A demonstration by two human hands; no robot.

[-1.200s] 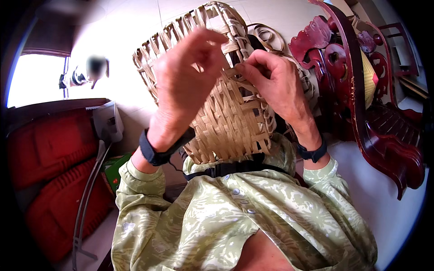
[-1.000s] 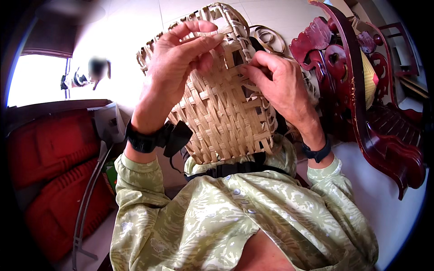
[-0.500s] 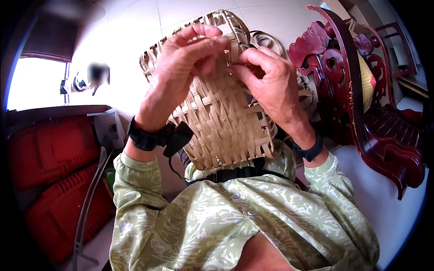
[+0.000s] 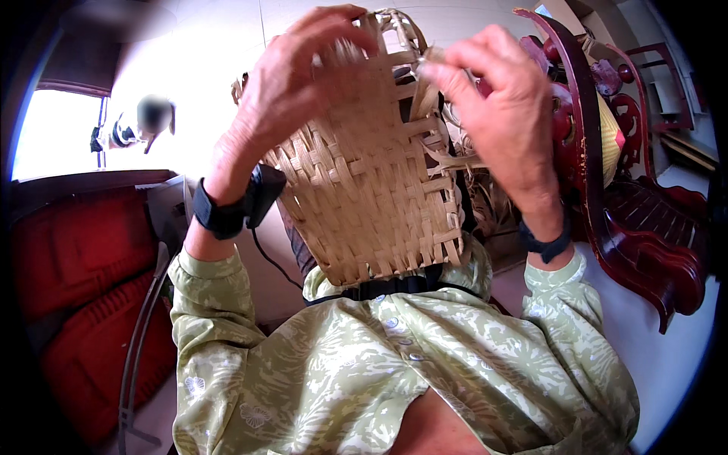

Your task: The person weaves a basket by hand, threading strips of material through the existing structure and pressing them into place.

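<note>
A tan basket [image 4: 356, 182] woven from flat strips rests against my lap, with its far end raised. My left hand [image 4: 284, 83] hovers over the far left of the weave, its fingers apart and blurred by motion. Off the far right edge, my right hand [image 4: 504, 106] pinches a pale flat strip [image 4: 423, 89] between thumb and fingertips. That strip runs down from my fingers to the basket's right side. Near it, the weave has open gaps and a rim of looped strips [image 4: 406, 29]. Loose strip ends [image 4: 455, 159] stick out below my right hand.
A carved dark red wooden chair [image 4: 595, 152] stands close on the right. Red padded cushions [image 4: 83, 243] lie at left beside a curved metal frame [image 4: 144, 341]. More loose strips [image 4: 489, 201] hang right of the basket. A person [image 4: 144, 121] is far left.
My right hand has pulled away up and to the right, drawing the strip with it. My left hand has shifted up and left, off the spot where both hands met.
</note>
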